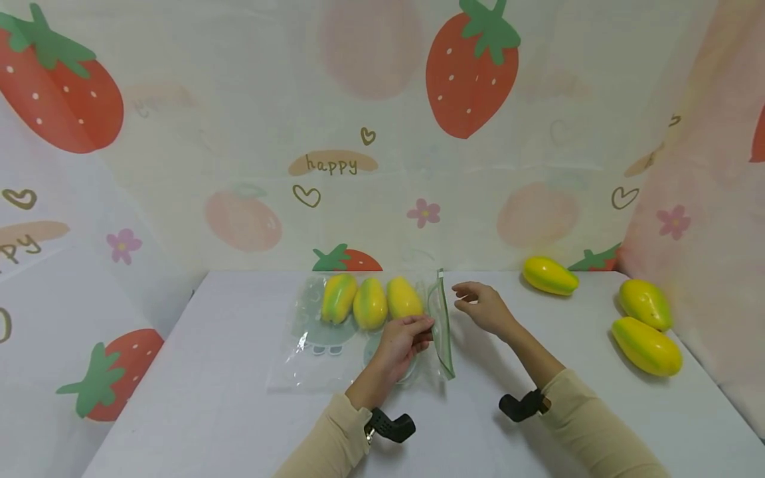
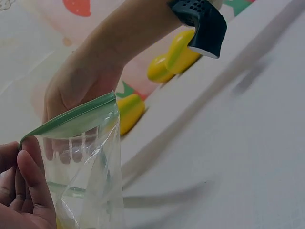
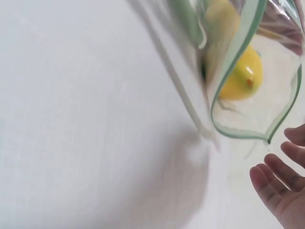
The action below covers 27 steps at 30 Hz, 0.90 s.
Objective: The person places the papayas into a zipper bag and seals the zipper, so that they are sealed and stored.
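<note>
A clear zip bag [image 1: 323,368] with a green-edged mouth lies on the table, its mouth toward the right and held partly apart. Inside it sit three yellow-green papayas [image 1: 370,304] in a row near the far side. My left hand [image 1: 397,348] pinches the bag's upper edge near the mouth between thumb and fingers, as the left wrist view also shows. Just right of the mouth, my right hand [image 1: 487,311] hangs in the air with loosely bent fingers and nothing in them. In the right wrist view its fingers [image 3: 274,183] are apart from the green rim.
One papaya [image 1: 550,276] lies at the back right of the white table [image 1: 197,398]. Two more, a farther papaya [image 1: 645,304] and a nearer papaya [image 1: 647,346], lie close together by the right edge. A strawberry-printed cloth [image 1: 251,133] hangs behind and at both sides.
</note>
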Available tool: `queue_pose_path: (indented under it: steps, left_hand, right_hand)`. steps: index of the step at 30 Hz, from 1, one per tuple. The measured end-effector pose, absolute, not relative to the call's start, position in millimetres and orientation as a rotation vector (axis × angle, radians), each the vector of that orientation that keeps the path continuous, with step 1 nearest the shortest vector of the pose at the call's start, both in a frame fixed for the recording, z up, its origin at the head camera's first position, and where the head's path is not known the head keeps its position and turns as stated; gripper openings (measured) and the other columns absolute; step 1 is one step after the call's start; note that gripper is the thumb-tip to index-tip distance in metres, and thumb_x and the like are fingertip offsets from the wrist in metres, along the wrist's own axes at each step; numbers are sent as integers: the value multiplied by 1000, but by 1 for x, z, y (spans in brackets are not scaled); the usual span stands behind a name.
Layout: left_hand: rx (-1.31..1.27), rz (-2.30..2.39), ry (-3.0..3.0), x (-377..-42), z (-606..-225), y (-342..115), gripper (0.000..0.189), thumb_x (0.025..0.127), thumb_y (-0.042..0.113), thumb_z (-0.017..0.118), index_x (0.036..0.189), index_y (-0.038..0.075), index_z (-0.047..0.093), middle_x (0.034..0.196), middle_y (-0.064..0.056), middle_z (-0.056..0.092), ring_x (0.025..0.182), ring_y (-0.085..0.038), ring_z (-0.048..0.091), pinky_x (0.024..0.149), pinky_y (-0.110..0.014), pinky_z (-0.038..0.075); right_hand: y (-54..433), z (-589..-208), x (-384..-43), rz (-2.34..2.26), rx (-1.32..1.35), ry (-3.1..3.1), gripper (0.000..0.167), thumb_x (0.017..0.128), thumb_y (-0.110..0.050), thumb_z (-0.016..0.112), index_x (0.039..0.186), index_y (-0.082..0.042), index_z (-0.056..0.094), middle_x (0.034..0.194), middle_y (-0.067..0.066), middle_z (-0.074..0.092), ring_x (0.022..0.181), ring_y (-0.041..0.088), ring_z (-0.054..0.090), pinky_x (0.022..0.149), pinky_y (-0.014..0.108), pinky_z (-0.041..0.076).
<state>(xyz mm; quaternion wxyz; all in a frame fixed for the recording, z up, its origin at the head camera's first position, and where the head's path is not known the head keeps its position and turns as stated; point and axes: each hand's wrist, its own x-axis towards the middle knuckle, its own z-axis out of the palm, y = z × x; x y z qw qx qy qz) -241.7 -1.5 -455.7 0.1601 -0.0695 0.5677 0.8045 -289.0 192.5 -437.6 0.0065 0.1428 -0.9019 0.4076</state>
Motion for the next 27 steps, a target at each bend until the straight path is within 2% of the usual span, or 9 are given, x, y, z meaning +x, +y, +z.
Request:
queue_pose_path:
  steps: [12, 27]
  left_hand:
    - [-189, 2300, 1627, -240, -454, -1, 25, 93, 11, 64, 113, -5, 64, 75, 5, 65, 67, -6, 62, 62, -16, 50]
    - [-201, 2311, 1631, -240, -455, -1, 16, 92, 8, 64, 105, -2, 66, 73, 5, 64, 65, -6, 62, 61, -16, 50]
  right_hand:
    - [224, -430, -301, 1072, 401, -2830, 38, 91, -7, 60, 126, 9, 56, 118, 30, 61, 109, 43, 60, 93, 54, 50]
    - [270, -420, -323, 858, 268, -2878, 45, 92, -12, 61, 130, 9, 52, 123, 33, 52, 114, 48, 51, 96, 57, 46]
